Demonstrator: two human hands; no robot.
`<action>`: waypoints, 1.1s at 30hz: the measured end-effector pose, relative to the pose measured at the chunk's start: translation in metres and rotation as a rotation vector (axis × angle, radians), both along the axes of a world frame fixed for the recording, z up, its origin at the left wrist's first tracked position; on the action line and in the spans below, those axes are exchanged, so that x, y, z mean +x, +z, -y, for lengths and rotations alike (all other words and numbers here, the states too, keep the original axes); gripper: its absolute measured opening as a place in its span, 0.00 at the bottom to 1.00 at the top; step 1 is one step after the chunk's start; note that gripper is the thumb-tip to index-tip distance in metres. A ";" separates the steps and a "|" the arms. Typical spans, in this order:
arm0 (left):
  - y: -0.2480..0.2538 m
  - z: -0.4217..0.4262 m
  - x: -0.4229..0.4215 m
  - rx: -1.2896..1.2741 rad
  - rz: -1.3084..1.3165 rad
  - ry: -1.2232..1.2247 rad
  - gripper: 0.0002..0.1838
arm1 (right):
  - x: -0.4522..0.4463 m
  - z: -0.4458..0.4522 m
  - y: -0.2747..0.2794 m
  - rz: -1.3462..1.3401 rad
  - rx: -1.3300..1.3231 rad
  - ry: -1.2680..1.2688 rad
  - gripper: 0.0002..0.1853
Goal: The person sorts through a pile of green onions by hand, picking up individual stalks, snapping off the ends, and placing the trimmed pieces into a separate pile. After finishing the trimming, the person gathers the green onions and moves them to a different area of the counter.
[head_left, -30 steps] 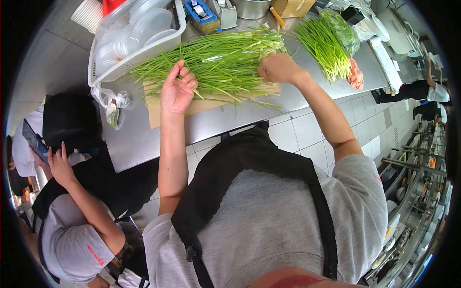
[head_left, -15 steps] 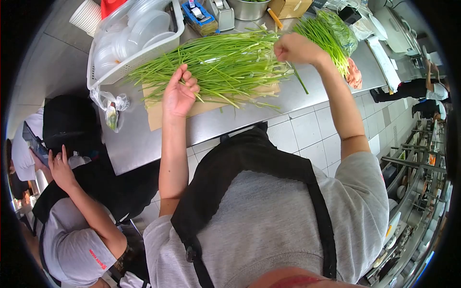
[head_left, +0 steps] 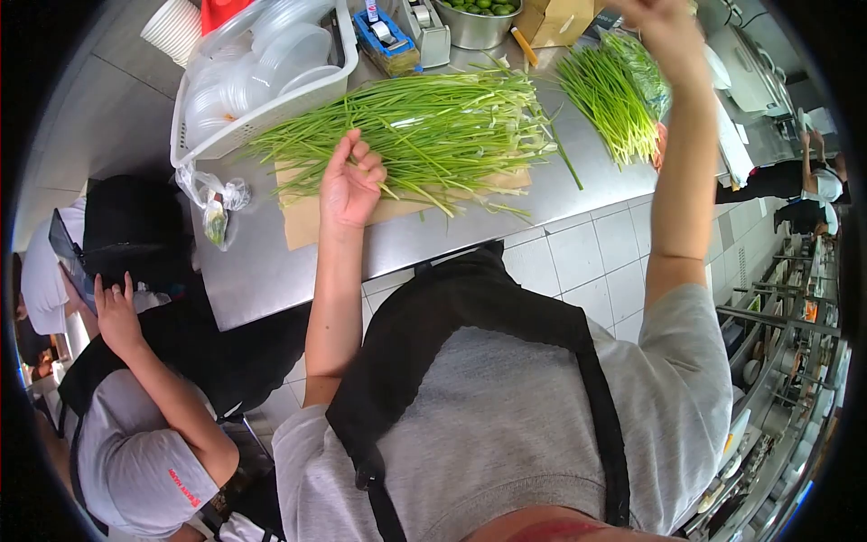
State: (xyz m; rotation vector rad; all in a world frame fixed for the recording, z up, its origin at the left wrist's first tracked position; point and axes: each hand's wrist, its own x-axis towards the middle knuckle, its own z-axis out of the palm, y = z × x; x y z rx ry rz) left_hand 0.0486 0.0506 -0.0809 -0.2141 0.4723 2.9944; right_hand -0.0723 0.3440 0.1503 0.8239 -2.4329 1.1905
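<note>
A wide pile of long green chives (head_left: 442,135) lies on brown cardboard (head_left: 302,221) on the steel table. At its near left edge is my left hand (head_left: 354,181), palm up with the fingers curled in. Stalks pass close to these fingers, but whether any is held cannot be made out. My right hand (head_left: 666,32) is raised at the top edge, partly cut off and smeared, above the far right of the table. Below it lies a second, neater bunch of chives (head_left: 610,104), beside a clear plastic bag (head_left: 646,68).
A white basket (head_left: 262,117) of clear plastic lids stands at the left, near a small knotted bag (head_left: 215,221). Behind the pile are a blue tape dispenser (head_left: 388,45), a steel bowl (head_left: 479,29) of green fruit and a cardboard box (head_left: 560,23). A co-worker (head_left: 149,443) sits at the left.
My right hand has moved from the root end of the pile up and right, past the second bunch. My left hand stays by the pile. The view has shifted slightly.
</note>
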 end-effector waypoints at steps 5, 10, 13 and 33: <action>-0.003 0.007 0.003 0.126 -0.070 0.227 0.09 | -0.005 0.037 -0.166 0.551 0.253 0.194 0.07; 0.006 0.007 0.005 0.114 -0.030 0.237 0.09 | 0.004 0.044 -0.204 0.719 0.302 0.091 0.08; 0.010 -0.001 0.002 0.053 0.013 0.193 0.09 | 0.011 0.044 -0.191 0.833 0.138 0.056 0.08; 0.029 -0.063 -0.037 -0.461 0.060 0.138 0.08 | 0.038 0.056 -0.176 0.782 -0.035 0.195 0.07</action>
